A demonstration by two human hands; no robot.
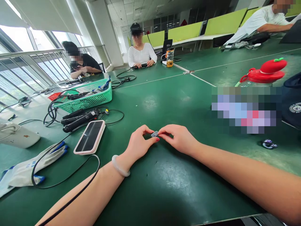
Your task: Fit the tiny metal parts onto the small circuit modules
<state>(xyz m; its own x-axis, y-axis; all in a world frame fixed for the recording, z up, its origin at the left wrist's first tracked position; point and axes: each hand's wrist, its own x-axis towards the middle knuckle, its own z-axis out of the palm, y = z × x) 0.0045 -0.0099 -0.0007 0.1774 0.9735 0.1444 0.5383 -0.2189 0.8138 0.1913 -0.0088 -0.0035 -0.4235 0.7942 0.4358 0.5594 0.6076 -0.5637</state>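
Observation:
Between my two hands, just above the green table [150, 103], is a small silvery-blue, sparkly piece [154, 134]; its exact kind is too small to make out. My left hand [141, 141] pinches it from the left between thumb and forefinger. From the right, my right hand [180, 138] has its thumb and fingertips closed at the piece's other edge. A pale bangle [120, 166] circles my left wrist. A black cable [70, 201] runs across my left forearm. Left of my left hand lies a phone in a pink case [90, 138].
On the left are a green basket [89, 94] with cables and tools, black-handled devices [81, 120], and a work glove [35, 166]. A red-lidded bottle [264, 75] and small shiny dark object [269, 144] stand right. Several people sit around the table, one in a white top [142, 55].

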